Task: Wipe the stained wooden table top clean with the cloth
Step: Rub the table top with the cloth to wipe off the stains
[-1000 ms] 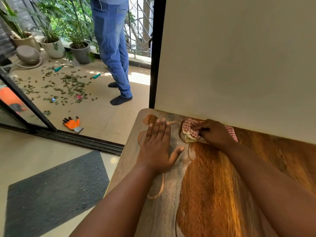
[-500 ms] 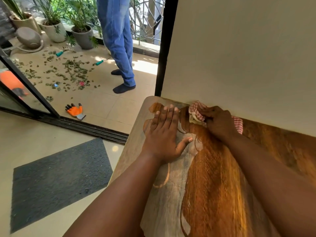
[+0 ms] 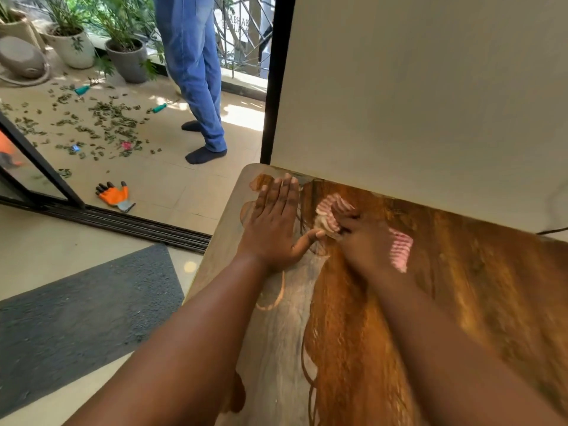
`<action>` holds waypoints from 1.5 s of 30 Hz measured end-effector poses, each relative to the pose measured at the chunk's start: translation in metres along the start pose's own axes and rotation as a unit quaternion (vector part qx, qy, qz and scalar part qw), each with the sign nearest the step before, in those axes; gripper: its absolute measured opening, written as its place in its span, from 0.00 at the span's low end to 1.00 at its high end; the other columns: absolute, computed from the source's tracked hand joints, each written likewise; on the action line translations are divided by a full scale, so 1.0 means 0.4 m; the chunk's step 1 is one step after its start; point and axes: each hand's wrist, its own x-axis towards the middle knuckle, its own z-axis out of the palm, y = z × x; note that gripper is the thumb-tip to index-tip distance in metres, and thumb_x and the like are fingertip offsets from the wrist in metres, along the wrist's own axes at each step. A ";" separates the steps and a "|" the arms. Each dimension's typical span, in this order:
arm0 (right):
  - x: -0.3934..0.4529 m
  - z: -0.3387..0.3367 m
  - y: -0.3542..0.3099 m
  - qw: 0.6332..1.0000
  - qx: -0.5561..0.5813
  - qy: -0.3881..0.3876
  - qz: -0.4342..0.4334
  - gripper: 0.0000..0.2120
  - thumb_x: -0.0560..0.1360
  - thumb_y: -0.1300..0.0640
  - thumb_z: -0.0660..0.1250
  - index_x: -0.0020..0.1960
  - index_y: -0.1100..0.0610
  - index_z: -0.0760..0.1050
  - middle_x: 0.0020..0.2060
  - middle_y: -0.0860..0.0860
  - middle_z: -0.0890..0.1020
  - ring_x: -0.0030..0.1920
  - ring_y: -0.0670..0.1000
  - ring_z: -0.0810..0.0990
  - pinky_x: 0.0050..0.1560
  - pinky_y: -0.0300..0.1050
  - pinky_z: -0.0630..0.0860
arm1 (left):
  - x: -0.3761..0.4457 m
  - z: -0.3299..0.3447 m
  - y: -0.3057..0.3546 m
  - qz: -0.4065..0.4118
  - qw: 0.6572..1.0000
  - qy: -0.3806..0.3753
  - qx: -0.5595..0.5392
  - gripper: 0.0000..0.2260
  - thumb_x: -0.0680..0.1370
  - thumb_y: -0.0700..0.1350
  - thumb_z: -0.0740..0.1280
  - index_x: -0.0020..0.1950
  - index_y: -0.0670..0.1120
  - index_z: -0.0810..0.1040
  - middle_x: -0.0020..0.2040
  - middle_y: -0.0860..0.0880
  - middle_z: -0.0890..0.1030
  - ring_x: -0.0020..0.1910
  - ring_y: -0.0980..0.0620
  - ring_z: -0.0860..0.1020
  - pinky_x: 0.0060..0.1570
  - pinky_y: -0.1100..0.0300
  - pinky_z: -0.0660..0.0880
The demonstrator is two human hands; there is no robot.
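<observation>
The wooden table top [image 3: 276,339] stands against a cream wall. An orange-brown smear covers its right side, and the left strip is pale grey. My left hand [image 3: 275,224] presses flat on the table near the far left corner, fingers straight and together. My right hand [image 3: 367,241] grips a bunched red-and-white checked cloth [image 3: 327,212] and holds it down on the stain just right of my left thumb. One end of the cloth sticks out beyond my right hand on the right side. The image is blurred around the right hand.
A cream wall [image 3: 430,103] rises directly behind the table. To the left, a dark door mat [image 3: 80,315] lies on the floor before sliding-door tracks. On the balcony a person in jeans [image 3: 193,72] stands among scattered leaves, an orange glove [image 3: 113,195] and potted plants [image 3: 126,56].
My right hand has pulled the cloth back from the wall toward me, closer to my left thumb. My left hand stays flat in place. The camera view has tilted slightly.
</observation>
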 end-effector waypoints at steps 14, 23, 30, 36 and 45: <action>-0.364 -0.005 -0.064 0.998 0.033 -0.055 0.017 0.19 0.77 0.52 0.60 0.67 0.39 0.69 0.71 0.49 0.65 0.68 0.58 0.62 0.68 0.56 0.57 | -0.242 -0.101 0.012 0.060 0.987 -0.120 0.084 0.42 0.73 0.73 0.35 0.76 0.45 0.31 0.77 0.46 0.31 0.73 0.52 0.26 0.69 0.58 0.24; -0.735 0.022 -0.066 0.985 0.065 -0.127 -0.096 0.19 0.76 0.42 0.53 0.66 0.28 0.63 0.71 0.38 0.62 0.66 0.52 0.61 0.65 0.54 0.59 | -0.460 -0.164 0.031 0.054 0.983 -0.145 0.101 0.42 0.72 0.73 0.32 0.75 0.46 0.31 0.77 0.45 0.33 0.74 0.49 0.29 0.67 0.58 0.23; -0.844 0.024 -0.160 0.988 0.085 -0.117 -0.045 0.19 0.78 0.43 0.54 0.67 0.30 0.63 0.73 0.41 0.60 0.70 0.56 0.57 0.69 0.57 0.55 | -0.706 -0.209 0.044 0.000 0.983 -0.140 0.120 0.44 0.71 0.73 0.31 0.76 0.44 0.32 0.77 0.45 0.33 0.75 0.48 0.29 0.73 0.53 0.29; -1.184 0.043 -0.122 0.978 0.028 -0.150 -0.140 0.21 0.73 0.37 0.51 0.65 0.24 0.57 0.71 0.35 0.59 0.62 0.51 0.62 0.61 0.46 0.55 | -0.931 -0.227 0.141 -0.027 0.984 -0.143 0.107 0.42 0.71 0.73 0.31 0.75 0.45 0.30 0.76 0.46 0.32 0.74 0.50 0.28 0.68 0.57 0.23; -1.341 -0.029 -0.046 0.994 0.022 -0.100 -0.035 0.20 0.77 0.49 0.58 0.66 0.32 0.68 0.70 0.43 0.65 0.64 0.56 0.66 0.64 0.49 0.62 | -1.189 -0.275 0.267 -0.004 0.985 -0.145 0.096 0.42 0.72 0.74 0.34 0.76 0.47 0.31 0.75 0.48 0.31 0.71 0.52 0.24 0.65 0.60 0.20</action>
